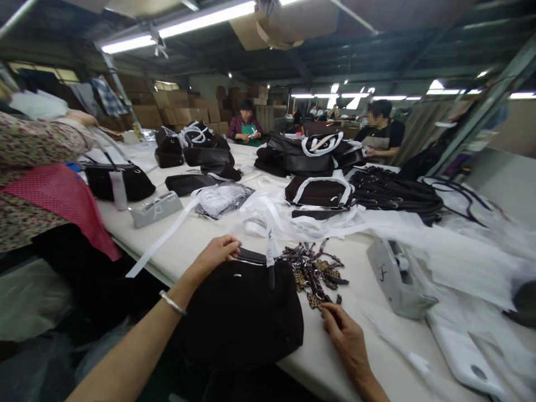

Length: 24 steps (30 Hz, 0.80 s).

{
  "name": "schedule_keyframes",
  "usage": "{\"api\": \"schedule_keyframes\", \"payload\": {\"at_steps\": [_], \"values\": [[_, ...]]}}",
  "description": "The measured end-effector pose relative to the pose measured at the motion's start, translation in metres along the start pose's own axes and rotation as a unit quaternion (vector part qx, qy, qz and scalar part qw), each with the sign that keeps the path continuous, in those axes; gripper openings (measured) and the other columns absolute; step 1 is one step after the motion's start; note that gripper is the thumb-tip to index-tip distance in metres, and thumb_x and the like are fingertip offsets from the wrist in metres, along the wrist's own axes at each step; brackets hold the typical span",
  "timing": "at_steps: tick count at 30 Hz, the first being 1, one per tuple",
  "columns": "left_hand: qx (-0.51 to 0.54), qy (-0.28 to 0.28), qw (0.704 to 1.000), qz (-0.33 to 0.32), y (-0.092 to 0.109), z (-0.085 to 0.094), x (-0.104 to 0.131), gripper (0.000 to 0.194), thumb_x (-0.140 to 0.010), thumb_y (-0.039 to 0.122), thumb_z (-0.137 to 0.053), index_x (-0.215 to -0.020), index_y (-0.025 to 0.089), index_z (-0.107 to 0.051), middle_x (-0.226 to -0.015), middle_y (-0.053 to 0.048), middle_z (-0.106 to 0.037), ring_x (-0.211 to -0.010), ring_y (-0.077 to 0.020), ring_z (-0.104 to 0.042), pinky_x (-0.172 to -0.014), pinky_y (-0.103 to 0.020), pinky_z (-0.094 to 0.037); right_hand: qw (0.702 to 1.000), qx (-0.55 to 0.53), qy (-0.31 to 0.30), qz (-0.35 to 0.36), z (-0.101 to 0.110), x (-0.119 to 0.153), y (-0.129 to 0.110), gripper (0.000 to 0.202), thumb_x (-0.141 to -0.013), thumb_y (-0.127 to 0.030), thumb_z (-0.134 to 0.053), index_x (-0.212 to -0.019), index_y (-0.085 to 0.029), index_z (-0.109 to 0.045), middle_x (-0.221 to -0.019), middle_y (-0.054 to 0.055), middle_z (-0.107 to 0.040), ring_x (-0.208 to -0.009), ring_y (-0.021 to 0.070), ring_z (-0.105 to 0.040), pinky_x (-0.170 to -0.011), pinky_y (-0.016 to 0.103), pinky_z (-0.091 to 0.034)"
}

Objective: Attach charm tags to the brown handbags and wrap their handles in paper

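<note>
A black handbag [243,312] lies at the near table edge, its handle partly wrapped in white material. My left hand [218,252] has its fingers closed at the bag's upper left edge, by the zipped opening; I cannot make out exactly what they grip. To the right of the bag is a pile of leopard-patterned and dark straps with metal rings [316,273]. My right hand [341,329] is at the near edge of this pile, thumb and fingertips pinched together against a leopard-patterned piece.
Grey tape dispensers stand at right [400,279] and left [156,209]. Beyond are stacked black bags [305,153], black straps [393,192] and white wrapping sheets [464,257]. A person in a floral sleeve [37,139] works at left; two others are across the table.
</note>
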<state>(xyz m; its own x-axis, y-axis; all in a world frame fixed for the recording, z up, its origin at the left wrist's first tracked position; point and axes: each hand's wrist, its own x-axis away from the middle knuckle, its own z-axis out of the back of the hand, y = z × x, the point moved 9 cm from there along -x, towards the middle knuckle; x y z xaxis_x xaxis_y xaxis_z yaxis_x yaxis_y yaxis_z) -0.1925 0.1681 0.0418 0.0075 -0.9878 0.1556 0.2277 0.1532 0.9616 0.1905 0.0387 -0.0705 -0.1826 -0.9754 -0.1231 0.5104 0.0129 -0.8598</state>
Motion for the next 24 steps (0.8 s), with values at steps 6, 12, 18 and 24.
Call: {"api": "schedule_keyframes", "payload": {"at_steps": [6,12,18,24], "values": [[-0.289,-0.056,0.952,-0.08,-0.021,-0.09,0.029,0.025,-0.082,0.041,-0.053,-0.086,0.02,-0.067,-0.079,-0.002,-0.069,-0.074,-0.0183,-0.062,-0.066,-0.026,-0.04,0.998,0.025,-0.011,0.06,-0.003,-0.001,-0.008,0.026,-0.089,-0.041,-0.054,-0.098,-0.023,-0.069,-0.095,0.005,-0.074,-0.079,0.0199,-0.069,-0.075,0.03,-0.055],[-0.313,-0.057,0.948,-0.016,-0.037,-0.112,0.001,0.036,-0.07,0.053,-0.065,-0.084,0.02,-0.063,-0.068,0.0,-0.063,-0.065,-0.0185,-0.059,-0.057,-0.025,-0.033,0.995,0.022,-0.003,0.097,-0.002,0.003,-0.014,0.022,-0.092,-0.035,-0.052,-0.099,-0.022,-0.068,-0.097,0.005,-0.073,-0.088,0.0194,-0.069,-0.084,0.031,-0.054],[-0.175,-0.113,0.977,0.04,-0.049,-0.134,-0.029,0.04,-0.068,0.056,-0.063,-0.067,0.02,-0.046,-0.05,0.006,-0.049,-0.045,-0.0098,-0.041,-0.045,-0.021,-0.027,0.994,0.015,0.003,0.104,0.001,0.003,-0.02,0.017,-0.092,-0.029,-0.054,-0.099,-0.022,-0.068,-0.094,0.003,-0.073,-0.087,0.0171,-0.069,-0.081,0.027,-0.054],[0.04,-0.052,0.996,0.054,-0.066,-0.125,-0.042,0.039,-0.069,0.05,-0.071,-0.072,0.017,-0.052,-0.051,0.009,-0.044,-0.043,-0.005,-0.035,-0.042,-0.017,-0.024,0.991,0.028,-0.009,0.128,0.001,0.003,-0.026,0.015,-0.092,-0.023,-0.054,-0.099,-0.023,-0.067,-0.092,0.003,-0.072,-0.086,0.0158,-0.068,-0.079,0.025,-0.054]]}}
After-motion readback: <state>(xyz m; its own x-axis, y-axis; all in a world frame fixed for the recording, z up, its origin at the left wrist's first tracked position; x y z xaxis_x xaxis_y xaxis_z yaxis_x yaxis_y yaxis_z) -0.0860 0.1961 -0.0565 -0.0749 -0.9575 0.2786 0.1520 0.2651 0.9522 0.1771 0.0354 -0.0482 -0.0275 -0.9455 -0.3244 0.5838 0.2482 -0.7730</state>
